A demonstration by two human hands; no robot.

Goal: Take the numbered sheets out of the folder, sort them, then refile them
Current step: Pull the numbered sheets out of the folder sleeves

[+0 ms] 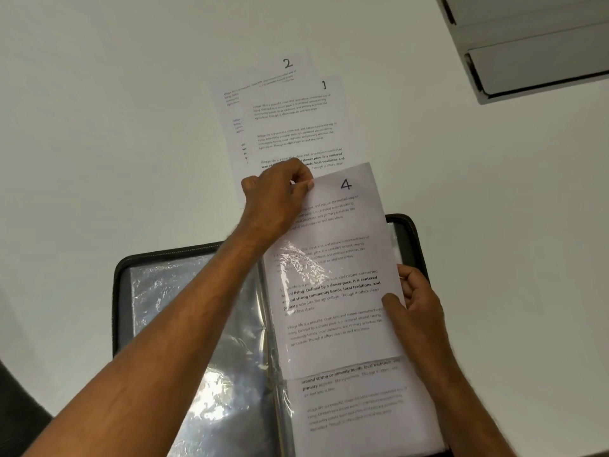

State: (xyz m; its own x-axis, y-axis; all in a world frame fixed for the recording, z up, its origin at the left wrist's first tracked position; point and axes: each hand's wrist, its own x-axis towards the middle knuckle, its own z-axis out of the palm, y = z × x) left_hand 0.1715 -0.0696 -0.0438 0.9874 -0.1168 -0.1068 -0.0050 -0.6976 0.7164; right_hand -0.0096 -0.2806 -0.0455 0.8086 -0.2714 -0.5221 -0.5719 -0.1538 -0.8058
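A black folder (416, 239) with clear plastic sleeves lies open on the white table. The sheet numbered 4 (342, 225) sticks halfway out of the top of the right-hand sleeve. My left hand (280, 199) pinches that sheet's top left corner. My right hand (417, 301) holds the right edge of the sleeve, thumb pressed on the sheet's face. Another printed sheet (356, 404) shows in the sleeve below it. Beyond the folder, sheet 1 (296, 127) lies on top of sheet 2 (286, 65), slightly offset.
The white table (115, 110) stretches all round the folder. A grey tray or drawer unit (540, 51) stands at the far right corner. A dark chair edge (19, 410) shows at the lower left. The folder's left sleeves (184, 324) are shiny and hold nothing visible.
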